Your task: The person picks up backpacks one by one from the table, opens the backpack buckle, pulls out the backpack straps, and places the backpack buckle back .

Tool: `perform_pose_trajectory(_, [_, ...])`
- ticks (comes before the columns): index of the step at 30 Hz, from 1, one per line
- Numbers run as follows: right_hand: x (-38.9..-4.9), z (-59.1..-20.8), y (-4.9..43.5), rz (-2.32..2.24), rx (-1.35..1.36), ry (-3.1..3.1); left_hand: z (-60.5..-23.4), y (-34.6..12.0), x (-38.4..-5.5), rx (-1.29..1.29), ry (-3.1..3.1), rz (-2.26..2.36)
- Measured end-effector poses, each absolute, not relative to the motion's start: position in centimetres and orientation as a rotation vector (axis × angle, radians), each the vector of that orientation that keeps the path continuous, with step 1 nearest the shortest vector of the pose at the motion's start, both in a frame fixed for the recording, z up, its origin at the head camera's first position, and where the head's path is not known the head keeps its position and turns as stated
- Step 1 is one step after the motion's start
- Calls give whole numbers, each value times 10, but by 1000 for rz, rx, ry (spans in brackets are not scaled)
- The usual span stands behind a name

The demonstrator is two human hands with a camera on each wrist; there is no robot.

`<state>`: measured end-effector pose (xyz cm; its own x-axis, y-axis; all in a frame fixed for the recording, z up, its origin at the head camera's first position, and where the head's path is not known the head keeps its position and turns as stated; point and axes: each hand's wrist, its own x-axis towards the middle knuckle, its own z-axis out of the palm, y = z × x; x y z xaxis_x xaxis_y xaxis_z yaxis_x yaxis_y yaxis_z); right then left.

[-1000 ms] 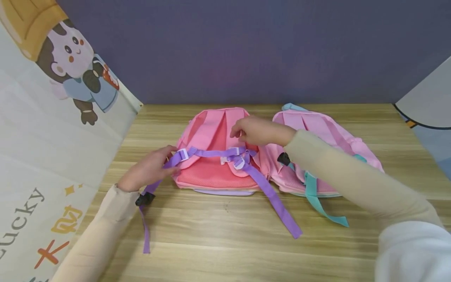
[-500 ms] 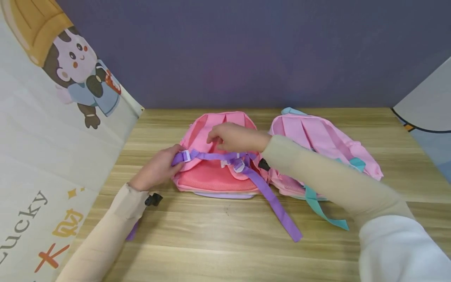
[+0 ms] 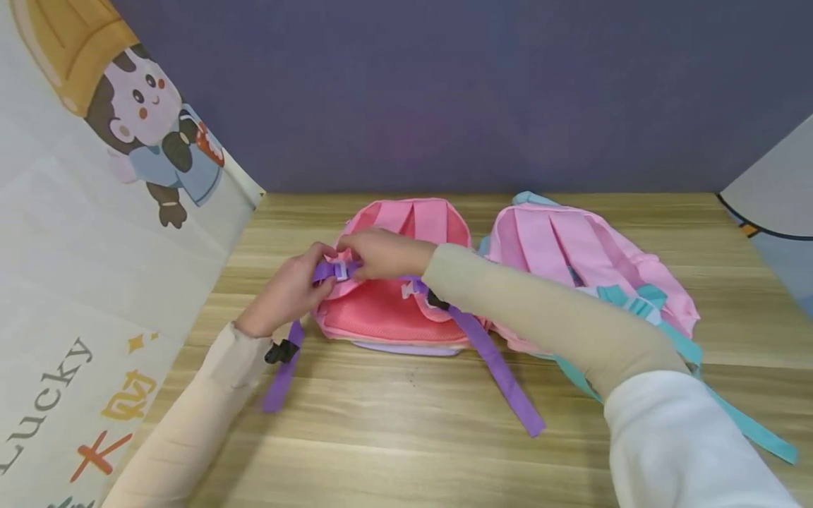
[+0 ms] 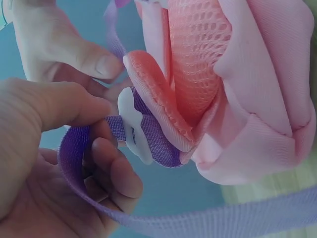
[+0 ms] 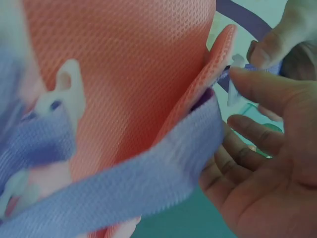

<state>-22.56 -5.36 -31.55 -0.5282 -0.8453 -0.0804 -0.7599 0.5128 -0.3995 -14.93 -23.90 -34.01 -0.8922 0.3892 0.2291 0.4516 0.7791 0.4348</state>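
A coral-pink backpack [image 3: 387, 310] lies back-panel up on the table. At its left side my left hand [image 3: 288, 286] pinches purple webbing [image 4: 115, 128] between thumb and fingers, close beside a white plastic strap adjuster [image 4: 133, 126]. The webbing loops out over the palm. This adjuster sits at the lower end of a padded shoulder strap [image 4: 161, 101], raised off the back panel. My right hand [image 3: 387, 254] has come to the adjuster's other side. Its thumb tip overlaps the adjuster in the right wrist view, with its fingers loosely bent and spread apart.
A lighter pink backpack [image 3: 540, 236] with teal straps [image 3: 752, 423] lies to the right, against the first one. A purple strap [image 3: 498, 374] trails toward the front of the table [image 3: 381, 437]. A dark wall [image 3: 444, 92] stands behind, a printed white sheet [image 3: 57, 247] at left.
My right hand has moved left and down across the backpack to the adjuster beside my left hand. The left hand keeps its grip and has shifted slightly right and up with the webbing.
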Motion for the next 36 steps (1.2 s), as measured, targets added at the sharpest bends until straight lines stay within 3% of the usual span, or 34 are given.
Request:
perform_pose_trajectory(9, [-228, -321, -72, -526, -1312, 2525, -335, -245, -148, -756, -2658, -887])
perform_pose_trajectory(21, [-234, -322, -66, -672, -1475, 2512, -324, -251, -149, -669, -2662, -797])
perform_pose_trajectory(36, [-227, -315, -62, -723, -1483, 2467, -319, -258, -148, -637, -2704, -806])
